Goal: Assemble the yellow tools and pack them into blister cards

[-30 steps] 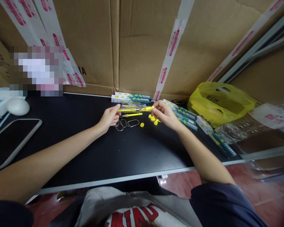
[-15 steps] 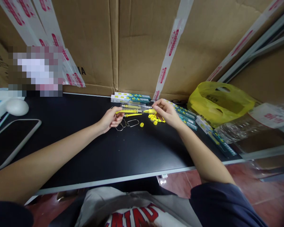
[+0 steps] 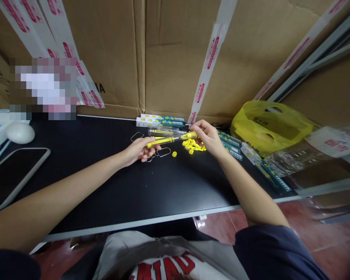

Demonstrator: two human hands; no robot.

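Observation:
A yellow and clear tube tool (image 3: 172,139) is held between my two hands above the black table, tilted up toward the right. Around its left end my left hand (image 3: 140,151) is closed. My right hand (image 3: 206,136) pinches the yellow right end. Below the tool lie metal wire hooks (image 3: 164,152) and a single yellow cap (image 3: 174,154). A pile of small yellow parts (image 3: 192,146) sits beside my right hand. Clear tubes (image 3: 166,131) rest behind the tool, partly hidden by it.
Printed narrow boxes (image 3: 160,121) lie at the back, more (image 3: 265,169) at the right. A yellow plastic bag (image 3: 271,124) and a clear bottle (image 3: 306,149) stand on the right. A phone (image 3: 14,175) and a white rounded object (image 3: 20,133) are at the left. Cardboard (image 3: 175,58) rises behind.
The tool has gone from nearly level to tilted, its left end lower. My left hand has moved slightly right and down, uncovering a wire hook behind it. My right hand has shifted slightly.

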